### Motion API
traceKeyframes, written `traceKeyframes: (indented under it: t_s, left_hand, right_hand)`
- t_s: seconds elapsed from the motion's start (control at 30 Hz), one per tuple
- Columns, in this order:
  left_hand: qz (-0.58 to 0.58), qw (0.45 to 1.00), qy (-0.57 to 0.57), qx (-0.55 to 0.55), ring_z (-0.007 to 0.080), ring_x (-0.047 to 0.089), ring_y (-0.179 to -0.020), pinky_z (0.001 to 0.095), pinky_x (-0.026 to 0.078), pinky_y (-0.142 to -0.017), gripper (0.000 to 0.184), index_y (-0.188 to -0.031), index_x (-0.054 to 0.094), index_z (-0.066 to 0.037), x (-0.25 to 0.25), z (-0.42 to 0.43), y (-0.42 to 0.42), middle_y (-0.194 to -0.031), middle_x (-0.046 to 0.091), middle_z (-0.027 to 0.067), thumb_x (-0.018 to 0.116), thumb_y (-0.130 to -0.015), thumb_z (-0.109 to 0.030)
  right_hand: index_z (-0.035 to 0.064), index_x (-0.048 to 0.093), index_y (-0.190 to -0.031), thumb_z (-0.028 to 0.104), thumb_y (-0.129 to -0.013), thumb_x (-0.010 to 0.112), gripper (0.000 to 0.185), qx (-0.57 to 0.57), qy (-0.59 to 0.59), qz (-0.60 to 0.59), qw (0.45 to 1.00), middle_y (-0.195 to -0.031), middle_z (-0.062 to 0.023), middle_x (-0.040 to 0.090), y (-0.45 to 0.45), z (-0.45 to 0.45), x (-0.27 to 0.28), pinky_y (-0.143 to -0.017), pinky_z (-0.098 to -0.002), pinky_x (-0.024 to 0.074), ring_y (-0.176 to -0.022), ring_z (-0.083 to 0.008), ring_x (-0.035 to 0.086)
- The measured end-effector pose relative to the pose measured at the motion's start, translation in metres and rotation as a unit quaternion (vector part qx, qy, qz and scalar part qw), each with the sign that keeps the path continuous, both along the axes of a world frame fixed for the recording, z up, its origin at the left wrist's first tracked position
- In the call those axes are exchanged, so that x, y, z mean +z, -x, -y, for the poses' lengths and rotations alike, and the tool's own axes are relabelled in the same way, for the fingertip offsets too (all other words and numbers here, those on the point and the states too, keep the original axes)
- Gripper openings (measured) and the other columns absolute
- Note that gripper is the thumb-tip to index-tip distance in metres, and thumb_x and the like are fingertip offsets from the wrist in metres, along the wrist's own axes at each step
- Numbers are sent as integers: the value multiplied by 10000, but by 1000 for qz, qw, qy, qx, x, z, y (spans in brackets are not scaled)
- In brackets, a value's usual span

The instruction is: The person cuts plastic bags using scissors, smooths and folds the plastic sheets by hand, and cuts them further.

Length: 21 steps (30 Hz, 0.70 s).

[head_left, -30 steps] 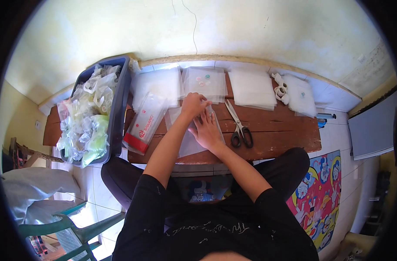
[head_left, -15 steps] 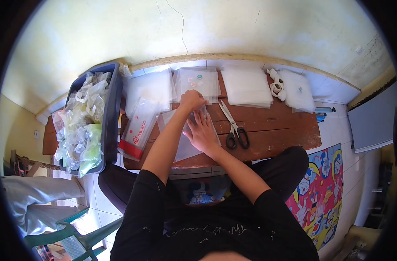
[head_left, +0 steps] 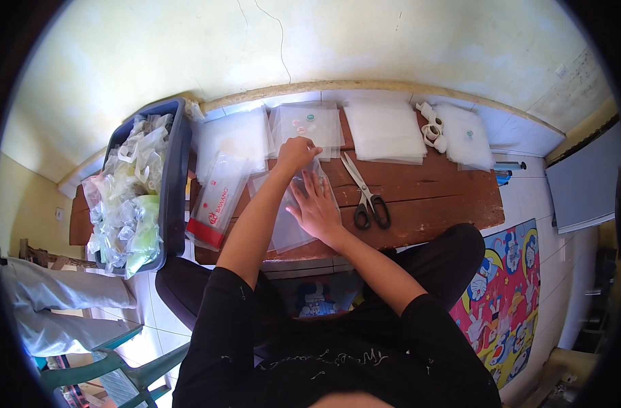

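My right hand (head_left: 316, 210) lies flat with its fingers spread on a clear plastic bag (head_left: 288, 230) at the table's front middle. Just beyond it, my left hand (head_left: 298, 154) is closed at the bag's far end; what its fingers hold, if anything, is too small to make out. To the right lie open scissors (head_left: 365, 192) with black handles. A clear packet with red print (head_left: 218, 199) rests left of my left forearm. Behind my hands is a stack of clear bags (head_left: 322, 129) with small round stickers on it.
A dark bin (head_left: 177, 149) full of crumpled plastic bags stands at the left. More bag stacks (head_left: 233, 141) (head_left: 385, 132) (head_left: 468, 136) and white rolls (head_left: 433, 129) line the table's (head_left: 439, 204) back. A green chair (head_left: 147, 370) and a person's grey-clad leg (head_left: 86, 289) are at lower left.
The view has shifted, so the table things sit further left in the picture. My left hand has moved slightly, while my right hand stays spread on the bag.
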<state>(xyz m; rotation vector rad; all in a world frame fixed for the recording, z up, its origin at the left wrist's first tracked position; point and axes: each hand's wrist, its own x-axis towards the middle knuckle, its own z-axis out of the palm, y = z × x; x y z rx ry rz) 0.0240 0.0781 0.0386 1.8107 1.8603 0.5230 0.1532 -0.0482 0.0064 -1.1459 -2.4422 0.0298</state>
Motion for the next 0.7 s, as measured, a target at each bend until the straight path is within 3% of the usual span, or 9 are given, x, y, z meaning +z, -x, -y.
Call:
traceKeyframes:
  t_s: [0.1, 0.23, 0.37, 0.43, 0.47, 0.53, 0.67, 0.7]
  left_hand:
    - [85, 996, 12, -39, 258, 705, -820, 361, 538, -789, 269, -959, 743, -89, -5, -4, 5, -843, 728, 132, 731, -774, -284]
    - [180, 981, 53, -55, 187, 709, -808, 315, 536, -770, 297, -1020, 717, -80, -5, -4, 2, -837, 736, 107, 734, -728, -133]
    - [228, 972, 50, -14, 197, 709, -792, 318, 533, -765, 307, -1029, 708, -85, -12, -3, -5, -823, 736, 93, 735, -725, -114]
    - [163, 983, -85, -5, 224, 697, -807, 334, 530, -752, 265, -1020, 700, -87, -13, 1, -8, -832, 733, 86, 723, -758, -116]
    - [163, 983, -86, -3, 224, 697, -807, 334, 530, -752, 265, -1020, 700, -87, -13, 2, -6, -832, 733, 86, 723, -758, -116]
    - [157, 965, -209, 21, 256, 674, -852, 369, 526, -763, 251, -1029, 690, -87, -4, 13, 0, -874, 723, 95, 710, -782, -122]
    - [163, 964, -188, 96, 285, 642, -933, 390, 511, -815, 227, -1032, 681, -86, -1, 73, 30, -947, 705, 112, 686, -807, -123]
    - [119, 963, -227, 82, 299, 631, -959, 397, 500, -841, 237, -1048, 674, -77, -8, 90, 40, -987, 694, 123, 677, -814, -113]
  right_hand:
    - [87, 452, -1385, 460, -926, 524, 596, -4, -5, 0, 1000, -1494, -243, 287, -1, 0, 1, -1106, -557, 255, -1375, -412, 309]
    - [71, 488, -1361, 467, -936, 501, 581, 2, 4, -12, 1000, -1487, -255, 298, -1, 0, 0, -1117, -572, 216, -1380, -417, 299]
    - [74, 492, -1357, 468, -935, 503, 578, 13, 16, -11, 1000, -1498, -256, 281, -2, 1, 0, -1126, -568, 195, -1385, -416, 293]
    - [75, 490, -1359, 466, -934, 505, 578, 7, 19, -13, 1000, -1498, -257, 280, -1, 1, 0, -1128, -567, 189, -1387, -417, 289]
    - [75, 488, -1362, 464, -933, 507, 579, 3, 23, -15, 1000, -1499, -259, 279, 0, 1, 0, -1131, -567, 182, -1389, -419, 285]
    - [75, 481, -1369, 462, -932, 509, 584, 4, 29, -8, 1000, -1500, -260, 280, 0, 1, -3, -1134, -565, 179, -1392, -421, 278]
    - [82, 453, -1390, 446, -934, 516, 587, -4, 57, -9, 998, -1505, -248, 280, 1, -4, -9, -1134, -564, 191, -1399, -417, 264]
    - [82, 453, -1390, 446, -934, 516, 587, 3, 61, -13, 998, -1505, -248, 280, 1, -5, -8, -1134, -564, 191, -1399, -417, 264]
